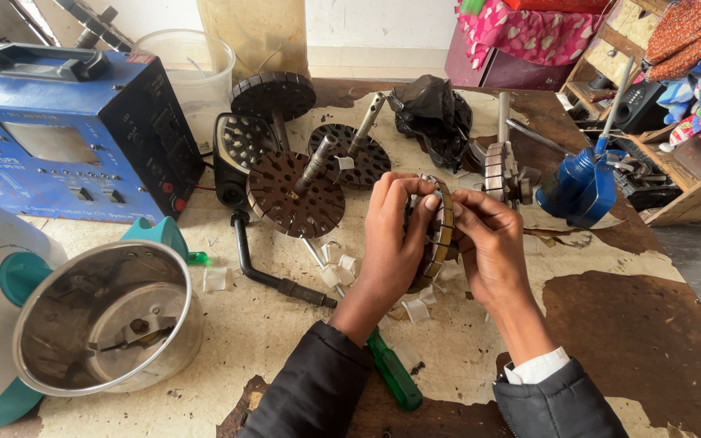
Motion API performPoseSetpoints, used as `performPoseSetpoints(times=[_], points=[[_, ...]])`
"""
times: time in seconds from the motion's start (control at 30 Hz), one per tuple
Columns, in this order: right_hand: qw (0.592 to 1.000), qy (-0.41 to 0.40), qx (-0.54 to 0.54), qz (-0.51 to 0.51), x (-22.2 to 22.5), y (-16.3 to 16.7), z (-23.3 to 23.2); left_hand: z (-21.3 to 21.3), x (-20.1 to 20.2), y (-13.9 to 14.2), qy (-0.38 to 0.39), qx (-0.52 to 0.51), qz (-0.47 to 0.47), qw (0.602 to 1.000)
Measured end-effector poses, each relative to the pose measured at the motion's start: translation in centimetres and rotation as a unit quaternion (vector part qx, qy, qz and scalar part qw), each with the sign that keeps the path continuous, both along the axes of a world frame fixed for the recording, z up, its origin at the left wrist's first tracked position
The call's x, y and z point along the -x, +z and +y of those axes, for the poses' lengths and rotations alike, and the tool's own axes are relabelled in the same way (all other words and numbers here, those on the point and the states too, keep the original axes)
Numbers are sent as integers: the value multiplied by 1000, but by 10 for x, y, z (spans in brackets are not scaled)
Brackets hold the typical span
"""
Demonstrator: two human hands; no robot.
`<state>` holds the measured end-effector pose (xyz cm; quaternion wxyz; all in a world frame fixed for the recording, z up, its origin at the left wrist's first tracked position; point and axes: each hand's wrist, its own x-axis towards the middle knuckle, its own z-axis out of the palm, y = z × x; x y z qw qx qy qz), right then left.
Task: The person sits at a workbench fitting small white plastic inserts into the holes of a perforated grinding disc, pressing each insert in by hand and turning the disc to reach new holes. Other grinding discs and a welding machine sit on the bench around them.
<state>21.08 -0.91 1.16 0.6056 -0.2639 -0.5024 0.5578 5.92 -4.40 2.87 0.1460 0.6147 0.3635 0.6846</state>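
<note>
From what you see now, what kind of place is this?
Probably a small motor repair workshop: slotted rotor cores on shafts lie on a worn table, beside a blue power unit and a green-handled screwdriver.

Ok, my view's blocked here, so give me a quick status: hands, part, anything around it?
Left hand and right hand both grip slotted rotor disc, held above table. White scraps, green screwdriver beneath.

Single head-worn view, looking steeply down and forward from the near edge of the worn workbench point(642, 341), close above the left hand point(391, 243) and right hand point(488, 247), far edge, wall and shelves across the top.
</note>
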Motion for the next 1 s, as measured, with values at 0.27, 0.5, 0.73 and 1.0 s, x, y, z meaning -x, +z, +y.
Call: performPoseSetpoints(times=[0.27, 0.5, 0.73, 1.0], points=[[999, 28, 23, 13, -5, -2, 4, -2, 0, 5, 7, -4, -22, 1000], [999, 24, 27, 5, -4, 3, 0, -4, 1, 9, 16, 2, -8, 1000], [999, 23, 29, 4, -2, 4, 1, -5, 2, 10, 3, 15, -20, 1000], [998, 32, 61, 9, -7, 0, 5, -5, 3, 10, -4, 17, -11, 1000]])
